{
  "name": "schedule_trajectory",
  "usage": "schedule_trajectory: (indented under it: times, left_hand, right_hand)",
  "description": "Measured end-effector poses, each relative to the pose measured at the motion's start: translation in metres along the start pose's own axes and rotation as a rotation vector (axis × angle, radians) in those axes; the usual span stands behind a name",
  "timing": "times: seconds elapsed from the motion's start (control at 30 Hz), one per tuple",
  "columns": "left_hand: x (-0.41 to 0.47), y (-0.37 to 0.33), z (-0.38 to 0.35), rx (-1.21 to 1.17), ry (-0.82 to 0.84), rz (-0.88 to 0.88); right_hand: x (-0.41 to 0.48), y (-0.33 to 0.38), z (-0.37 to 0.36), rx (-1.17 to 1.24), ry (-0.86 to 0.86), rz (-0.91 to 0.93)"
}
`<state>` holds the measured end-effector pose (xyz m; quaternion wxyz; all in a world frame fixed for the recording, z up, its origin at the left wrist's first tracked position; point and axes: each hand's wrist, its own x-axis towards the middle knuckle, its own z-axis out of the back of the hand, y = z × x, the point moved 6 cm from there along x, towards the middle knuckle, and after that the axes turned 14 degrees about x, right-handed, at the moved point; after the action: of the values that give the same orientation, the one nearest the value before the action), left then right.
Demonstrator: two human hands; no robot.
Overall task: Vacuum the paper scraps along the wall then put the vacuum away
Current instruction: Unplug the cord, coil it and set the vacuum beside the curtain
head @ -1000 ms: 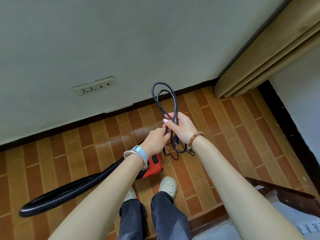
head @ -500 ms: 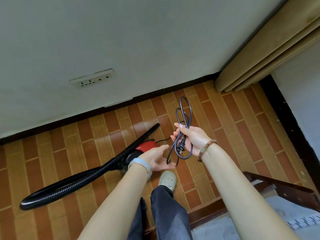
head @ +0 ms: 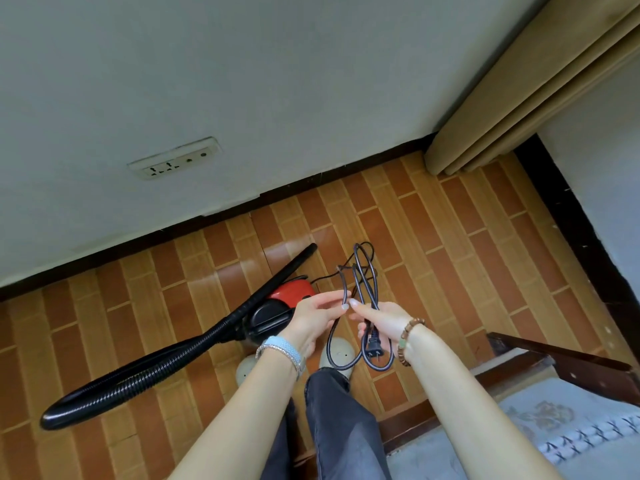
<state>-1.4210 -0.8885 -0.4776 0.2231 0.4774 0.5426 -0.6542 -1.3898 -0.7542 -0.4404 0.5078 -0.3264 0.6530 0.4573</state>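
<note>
Black power cord [head: 362, 299], lowered since a moment ago, hangs coiled in the right hand [head: 382, 323]; the left hand [head: 317, 318] returns, pinching a strand, winding nearly finished.

Your arms reach forward together; your left hand [head: 313, 318] pinches with fingertips, and your right hand [head: 382, 323] is curled closed, palm up.

There is one vacuum [head: 291, 299] with one hose [head: 138, 372], one cord [head: 363, 289] with one plug [head: 375, 348], one socket [head: 175, 161], one curtain [head: 519, 98], two hands (left [head: 311, 322], right [head: 384, 323]), two shoes [head: 341, 355] and two bracelets [head: 282, 349].
</note>
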Motion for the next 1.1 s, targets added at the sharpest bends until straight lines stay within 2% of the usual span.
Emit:
schedule_trajectory:
  times: [0.07,0.2,0.3,0.37,0.47,0.53,0.6,0.67,0.77,0.97,1.1]
  left_hand:
    - [-0.003,-0.005,-0.002,0.056,-0.001,-0.029]
    - [-0.006,-0.013,-0.004,0.180,0.051,-0.100]
    - [-0.007,-0.019,0.001,0.215,0.108,-0.051]
    - [0.002,-0.017,0.014,0.140,0.006,-0.005]
    - [0.009,-0.012,0.029,0.247,-0.183,-0.027]
    - [0.015,-0.007,0.025,0.326,-0.158,-0.065]
    - [0.033,-0.005,0.017,0.414,-0.146,-0.179]
    - [0.081,0.019,0.011,0.505,-0.194,-0.279]
    - [0.128,0.036,0.001,0.435,-0.223,-0.243]
    - [0.040,-0.049,0.006,0.354,-0.115,-0.140]
    - [0.024,-0.071,0.006,0.401,-0.128,-0.221]
  right_hand:
    - [-0.004,0.003,-0.007,-0.097,0.012,0.058]
    - [-0.008,0.013,-0.012,-0.142,-0.010,0.154]
    - [-0.008,0.020,-0.014,-0.208,0.023,0.206]
    - [-0.009,0.029,-0.015,-0.244,0.066,0.284]
    - [-0.025,0.042,-0.023,-0.357,0.233,0.389]
    - [-0.040,0.051,-0.032,-0.367,0.380,0.429]
    - [-0.055,0.060,-0.040,-0.342,0.514,0.452]
    - [-0.066,0.071,-0.047,-0.314,0.604,0.464]
    - [-0.075,0.087,-0.051,-0.331,0.677,0.470]
    - [-0.078,0.099,-0.059,-0.448,0.756,0.464]
    - [-0.070,0.108,-0.059,-0.432,0.693,0.502]
